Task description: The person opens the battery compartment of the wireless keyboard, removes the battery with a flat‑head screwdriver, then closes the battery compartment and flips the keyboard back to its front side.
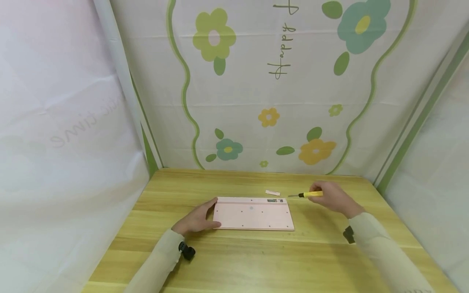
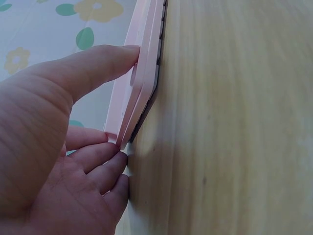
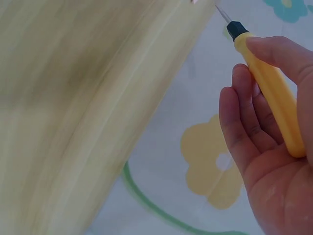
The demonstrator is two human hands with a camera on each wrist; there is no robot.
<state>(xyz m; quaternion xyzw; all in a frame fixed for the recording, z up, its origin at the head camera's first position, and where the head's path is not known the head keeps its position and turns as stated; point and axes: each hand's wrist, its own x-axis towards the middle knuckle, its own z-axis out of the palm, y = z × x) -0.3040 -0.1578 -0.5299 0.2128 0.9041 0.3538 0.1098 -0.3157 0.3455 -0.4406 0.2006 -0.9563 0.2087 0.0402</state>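
A pink keyboard (image 1: 256, 217) lies face down on the wooden table, small screws dotting its underside. Dark keys show along its lower side in the left wrist view. My left hand (image 1: 198, 217) grips the keyboard's left end, thumb at the near corner and fingers at the far one. An uncovered compartment (image 1: 272, 200) at the far right of the underside shows its inside; details are too small to tell. My right hand (image 1: 333, 197) holds a yellow-handled screwdriver (image 3: 271, 88) just right of the keyboard, its metal tip pointing left, above the table.
A small pale cover piece (image 1: 272, 193) lies on the table behind the keyboard's far edge. The wooden table (image 1: 256, 264) ends at a flower-printed cloth (image 1: 249, 89) at the back. White cloth also hangs on the left and right sides.
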